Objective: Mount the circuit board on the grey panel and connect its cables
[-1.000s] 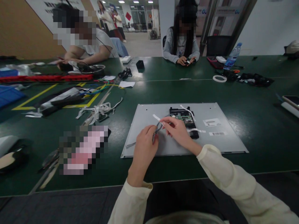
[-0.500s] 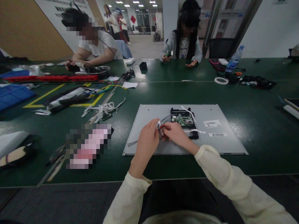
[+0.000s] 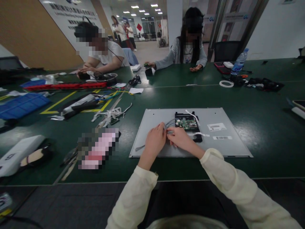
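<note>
A silvery flat panel (image 3: 228, 148) lies on the green table in front of me. On it sits a black bracket (image 3: 198, 138) with a green circuit board (image 3: 183, 124). Grey cables (image 3: 170, 122) run from the board's left side to my fingers, and a loose end shows at the lower left. My left hand (image 3: 155, 140) is closed, its fingertips pinching the cables. Close against it, my right hand (image 3: 179, 137) has its fingers bent together at the same bundle; my hands hide the exact grip. White tape strips (image 3: 203, 135) cross the bracket.
A phone (image 3: 101, 149) lies left of the panel, near tangled white strips (image 3: 111, 115). A blue basket (image 3: 26, 105) and white device (image 3: 20, 156) are further left. A tape roll (image 3: 226, 84) and water bottle (image 3: 239, 62) stand right. Two people sit opposite.
My view has turned slightly left. Both hands stay at the cables, with the fingers shifted a little. The co-worker opposite has stretched an arm toward the small black box.
</note>
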Demonstrator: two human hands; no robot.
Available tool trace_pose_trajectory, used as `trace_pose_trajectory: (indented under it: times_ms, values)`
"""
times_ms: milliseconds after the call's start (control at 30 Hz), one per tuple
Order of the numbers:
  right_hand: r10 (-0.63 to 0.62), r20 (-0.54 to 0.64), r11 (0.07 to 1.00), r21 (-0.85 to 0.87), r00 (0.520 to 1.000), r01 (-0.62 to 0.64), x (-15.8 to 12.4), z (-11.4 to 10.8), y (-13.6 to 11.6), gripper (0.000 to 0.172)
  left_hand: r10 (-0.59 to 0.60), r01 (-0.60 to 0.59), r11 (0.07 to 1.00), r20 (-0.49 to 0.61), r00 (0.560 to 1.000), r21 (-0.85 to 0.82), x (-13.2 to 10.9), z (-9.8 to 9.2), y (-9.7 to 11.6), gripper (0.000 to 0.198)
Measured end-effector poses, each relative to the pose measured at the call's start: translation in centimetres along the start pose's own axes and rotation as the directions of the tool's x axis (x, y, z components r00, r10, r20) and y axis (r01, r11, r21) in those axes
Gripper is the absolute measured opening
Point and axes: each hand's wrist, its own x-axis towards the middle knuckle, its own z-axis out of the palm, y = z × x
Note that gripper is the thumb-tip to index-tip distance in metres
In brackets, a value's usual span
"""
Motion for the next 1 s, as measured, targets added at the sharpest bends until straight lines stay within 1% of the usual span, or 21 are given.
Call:
trace_pose_trajectory:
  times_ms: [67, 133, 167, 233, 333, 367, 400, 433, 467, 533, 567, 600, 667, 733, 833, 900, 1000]
  values:
    - [-0.050, -0.005, 0.979, -0.198, 0.999, 0.048, -1.3, -0.4, -0.4, 0.032, 0.011, -0.012, 1.000, 0.010, 1.000, 0.026, -0.4, 0.1, 0.1, 0.041]
    - [-0.093, 0.013, 0.918, -0.385, 0.996, 0.091, -2.9, -0.9, -0.9, 0.033, 0.025, -0.026, 0.997, 0.028, 0.999, 0.066, -0.8, 0.3, 0.1, 0.047]
    - [-0.105, 0.024, 0.888, -0.448, 0.994, 0.105, -3.7, -1.3, -1.1, 0.034, 0.026, -0.030, 0.996, 0.044, 0.999, 0.087, -0.9, 0.4, 0.2, 0.049]
    - [-0.117, 0.024, 0.854, -0.509, 0.993, 0.113, -5.2, -2.3, -1.3, 0.037, 0.020, -0.031, 0.992, 0.087, 0.996, 0.119, -1.2, 0.5, 0.3, 0.053]
    - [-0.136, -0.054, 0.842, -0.532, 0.989, 0.086, -6.9, -4.3, -0.7, 0.043, 0.006, -0.028, 0.989, 0.147, 0.989, 0.146, -1.1, 0.4, 0.6, 0.056]
    - [-0.158, -0.075, 0.832, -0.547, 0.985, 0.092, -7.3, -4.9, -0.2, 0.045, 0.003, -0.028, 0.988, 0.159, 0.987, 0.154, -1.0, 0.3, 0.7, 0.057]
    - [-0.198, -0.069, 0.813, -0.568, 0.978, 0.125, -7.6, -5.4, 0.2, 0.048, -0.001, -0.027, 0.986, 0.168, 0.986, 0.163, -0.9, 0.2, 0.7, 0.058]
    - [-0.251, -0.034, 0.782, -0.596, 0.967, 0.182, -7.9, -5.7, 0.7, 0.051, -0.006, -0.025, 0.985, 0.176, 0.984, 0.173, -0.8, 0.1, 0.8, 0.058]
    - [-0.309, 0.028, 0.737, -0.625, 0.951, 0.258, -8.1, -5.9, 1.1, 0.054, -0.011, -0.023, 0.983, 0.182, 0.983, 0.182, -0.8, 0.0, 0.8, 0.057]
    - [-0.393, 0.189, 0.629, -0.659, 0.900, 0.413, -8.3, -5.9, 1.8, 0.065, -0.021, -0.017, 0.981, 0.192, 0.981, 0.194, -0.8, -0.1, 0.9, 0.056]
    - [-0.411, 0.256, 0.582, -0.666, 0.875, 0.468, -8.3, -5.8, 2.0, 0.069, -0.024, -0.015, 0.981, 0.197, 0.980, 0.195, -0.8, -0.1, 0.9, 0.055]
    - [-0.417, 0.301, 0.545, -0.672, 0.857, 0.501, -8.3, -5.7, 2.2, 0.072, -0.026, -0.013, 0.981, 0.199, 0.980, 0.195, -0.8, -0.1, 0.9, 0.055]
    - [-0.415, 0.335, 0.505, -0.689, 0.846, 0.521, -8.3, -5.5, 2.5, 0.073, -0.028, -0.011, 0.981, 0.195, 0.980, 0.194, -0.8, -0.1, 0.8, 0.055]
    - [-0.406, 0.322, 0.497, -0.708, 0.855, 0.502, -8.2, -5.7, 2.8, 0.073, -0.027, -0.008, 0.982, 0.184, 0.983, 0.187, -0.8, 0.0, 0.8, 0.056]
    - [-0.378, 0.278, 0.522, -0.724, 0.883, 0.452, -8.5, -6.4, 3.4, 0.074, -0.025, 0.002, 0.990, 0.164, 0.986, 0.144, -0.8, 0.1, 0.6, 0.056]
    - [-0.345, 0.256, 0.560, -0.715, 0.903, 0.417, -8.7, -6.9, 3.8, 0.074, -0.020, 0.007, 0.996, 0.141, 0.990, 0.089, -0.8, 0.2, 0.5, 0.055]
    - [-0.291, 0.215, 0.631, -0.689, 0.932, 0.355, -9.1, -7.1, 4.3, 0.074, -0.009, 0.009, 1.000, 0.075, 0.997, -0.002, -1.1, 0.5, 0.3, 0.055]
